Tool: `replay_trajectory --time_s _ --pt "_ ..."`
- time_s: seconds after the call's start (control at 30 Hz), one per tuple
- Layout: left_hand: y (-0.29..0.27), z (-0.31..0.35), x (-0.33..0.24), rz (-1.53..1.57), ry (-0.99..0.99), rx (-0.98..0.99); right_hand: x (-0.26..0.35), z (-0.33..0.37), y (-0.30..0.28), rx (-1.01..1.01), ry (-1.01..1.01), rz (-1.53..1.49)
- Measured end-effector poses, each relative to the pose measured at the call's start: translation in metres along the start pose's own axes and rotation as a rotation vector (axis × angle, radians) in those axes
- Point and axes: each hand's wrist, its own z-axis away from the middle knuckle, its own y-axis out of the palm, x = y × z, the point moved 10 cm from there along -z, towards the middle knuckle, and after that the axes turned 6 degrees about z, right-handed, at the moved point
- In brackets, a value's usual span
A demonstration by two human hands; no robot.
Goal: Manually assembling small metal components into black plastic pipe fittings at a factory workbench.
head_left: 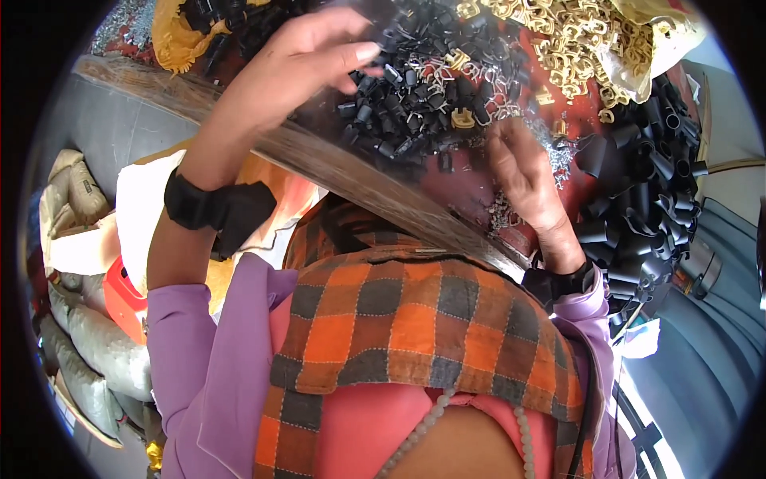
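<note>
My left hand (315,60) hovers over the far edge of a pile of small black plastic parts (407,104). Its thumb and fingers are apart, and I see nothing held in it; the farthest fingertips blur. To the right, my right hand (523,172) points down at the table beside small silver screws (562,156). Its fingers are bent and smeared by motion, so their grip is hidden. Silver metal clips (435,73) and a few brass-coloured clips (462,118) lie on the black parts between the hands.
A heap of brass-coloured clips (570,40) spills from a bag at the far right. Black tubes (638,184) are piled right of my right hand. The table's wooden edge (343,172) runs diagonally before me. A yellow bag (179,36) stands far left; sacks (104,343) lie below.
</note>
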Motion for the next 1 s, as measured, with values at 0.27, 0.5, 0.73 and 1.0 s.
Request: replay_trajectory --time_s 0.27,0.5,0.73,1.0 --pt "0.098 0.018 0.005 0.764 -0.311 0.247 -0.006 0.008 0.034 0.198 0.383 -0.988" --pt "0.115 0.015 0.006 0.444 -0.199 0.285 -0.006 0.011 0.042 0.198 0.426 -1.066" --pt "0.117 0.014 0.016 0.518 -0.239 0.267 -0.011 0.01 0.04 0.139 0.494 -1.051" --pt "0.095 0.009 -0.006 0.206 0.16 0.025 -0.019 0.013 0.05 0.104 0.621 -0.987"
